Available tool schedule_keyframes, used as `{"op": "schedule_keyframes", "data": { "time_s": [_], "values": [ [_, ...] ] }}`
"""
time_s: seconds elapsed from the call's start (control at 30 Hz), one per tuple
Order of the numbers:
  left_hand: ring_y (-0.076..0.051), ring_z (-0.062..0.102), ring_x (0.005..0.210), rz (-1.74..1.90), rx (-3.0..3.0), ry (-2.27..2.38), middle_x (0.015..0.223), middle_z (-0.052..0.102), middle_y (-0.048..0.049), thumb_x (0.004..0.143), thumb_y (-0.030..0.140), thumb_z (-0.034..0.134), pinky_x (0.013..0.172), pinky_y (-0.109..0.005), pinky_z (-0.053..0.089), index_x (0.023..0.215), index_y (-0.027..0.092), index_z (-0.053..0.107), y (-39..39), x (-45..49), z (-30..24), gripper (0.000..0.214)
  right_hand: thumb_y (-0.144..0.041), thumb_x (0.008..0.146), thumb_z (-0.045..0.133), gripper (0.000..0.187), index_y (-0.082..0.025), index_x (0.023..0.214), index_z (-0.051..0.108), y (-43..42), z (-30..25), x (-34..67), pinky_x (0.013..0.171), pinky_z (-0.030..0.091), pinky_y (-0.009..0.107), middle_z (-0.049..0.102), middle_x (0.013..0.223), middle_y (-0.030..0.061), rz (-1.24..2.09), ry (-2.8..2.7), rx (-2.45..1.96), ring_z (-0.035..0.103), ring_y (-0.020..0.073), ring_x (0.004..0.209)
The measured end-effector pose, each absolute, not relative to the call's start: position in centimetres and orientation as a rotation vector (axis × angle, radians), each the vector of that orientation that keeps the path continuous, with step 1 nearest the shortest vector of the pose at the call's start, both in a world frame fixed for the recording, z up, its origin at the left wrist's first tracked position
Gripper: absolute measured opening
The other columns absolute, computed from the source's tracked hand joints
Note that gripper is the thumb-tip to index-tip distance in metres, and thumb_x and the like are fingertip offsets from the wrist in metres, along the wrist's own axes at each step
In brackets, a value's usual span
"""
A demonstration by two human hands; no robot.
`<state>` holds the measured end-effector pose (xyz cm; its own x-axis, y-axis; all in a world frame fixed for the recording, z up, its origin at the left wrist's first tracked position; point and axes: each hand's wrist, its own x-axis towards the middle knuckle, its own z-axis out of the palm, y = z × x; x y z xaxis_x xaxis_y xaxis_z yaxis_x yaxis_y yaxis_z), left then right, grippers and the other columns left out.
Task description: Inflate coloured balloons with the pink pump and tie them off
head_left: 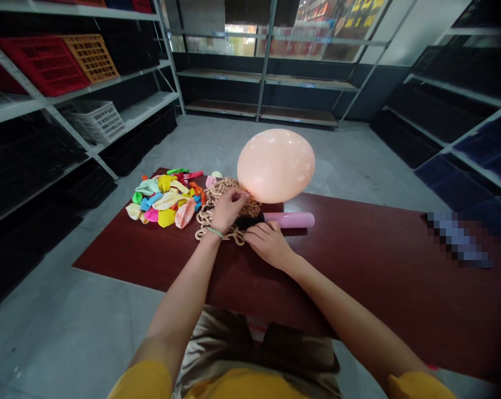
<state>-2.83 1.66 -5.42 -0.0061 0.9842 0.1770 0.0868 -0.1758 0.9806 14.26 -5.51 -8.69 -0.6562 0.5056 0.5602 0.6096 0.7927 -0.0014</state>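
Note:
An inflated peach balloon [276, 164] rests above the dark red table [358, 260]. My left hand [228, 209] pinches the balloon's neck at its lower left, fingers closed. My right hand [267, 243] lies on the table with fingers curled over the black end of a pink hand pump [290, 220]. Under both hands lies a pile of beige chain-like strip [217, 213]. A heap of several uninflated coloured balloons [165, 202] sits to the left of my left hand.
Metal shelving lines the left wall with a red crate [42, 64], an orange crate [91, 55] and a white basket [96, 119]. More shelves stand at the back and right. A blurred patch [458, 239] lies on the table's right part.

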Motion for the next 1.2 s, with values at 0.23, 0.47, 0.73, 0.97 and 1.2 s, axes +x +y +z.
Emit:
{"op": "schedule_keyframes", "data": {
  "time_s": [0.23,0.47,0.73,0.97,1.2],
  "values": [
    [-0.011,0.053,0.053,1.249,1.351,1.099,0.064,0.062,0.0012,0.083,0.037,0.065,0.053,-0.023,0.043,0.083,0.018,0.062,1.2,-1.5,-6.0,0.019,-0.019,0.095,0.050,0.016,-0.026,0.106,0.058,-5.3,-7.4,16.3,0.082,0.049,0.040,0.067,0.098,0.0050,-0.050,-1.865,-0.909,0.061,0.0207,0.094],
    [-0.013,0.056,0.052,1.244,1.405,1.123,0.060,0.061,0.0017,0.083,0.037,0.065,0.051,-0.023,0.043,0.084,0.018,0.062,1.4,-1.4,-6.3,0.019,-0.018,0.093,0.054,0.016,-0.027,0.105,0.059,-5.0,-3.5,17.5,0.080,0.050,0.037,0.065,0.095,0.0025,-0.081,-1.617,-0.940,0.060,0.0186,0.091],
    [-0.014,0.060,0.057,1.291,1.577,1.246,0.063,0.065,0.0015,0.086,0.037,0.062,0.057,-0.024,0.044,0.086,0.020,0.066,0.7,-1.0,-6.0,0.017,-0.028,0.093,0.056,0.008,-0.026,0.099,0.061,-3.5,3.9,18.2,0.071,0.052,0.031,0.065,0.094,-0.0001,0.140,-1.657,-1.048,0.062,0.0134,0.079],
    [-0.015,0.063,0.061,1.317,1.631,1.266,0.068,0.068,0.0003,0.088,0.036,0.061,0.060,-0.025,0.045,0.086,0.020,0.066,0.2,-0.6,-6.0,0.016,-0.035,0.096,0.050,0.013,-0.026,0.103,0.056,-0.1,9.6,15.7,0.062,0.054,0.026,0.059,0.095,-0.0003,0.156,-1.679,-0.873,0.061,0.0112,0.078],
    [-0.016,0.060,0.067,1.368,1.800,1.400,0.073,0.066,-0.0017,0.089,0.034,0.061,0.066,-0.027,0.044,0.083,0.020,0.067,0.1,-0.4,-5.9,0.016,-0.043,0.096,0.048,0.023,-0.024,0.107,0.058,4.6,11.6,13.1,0.067,0.056,0.025,0.059,0.094,-0.0011,0.156,-1.782,-0.767,0.061,0.0115,0.086]
  ]
}}
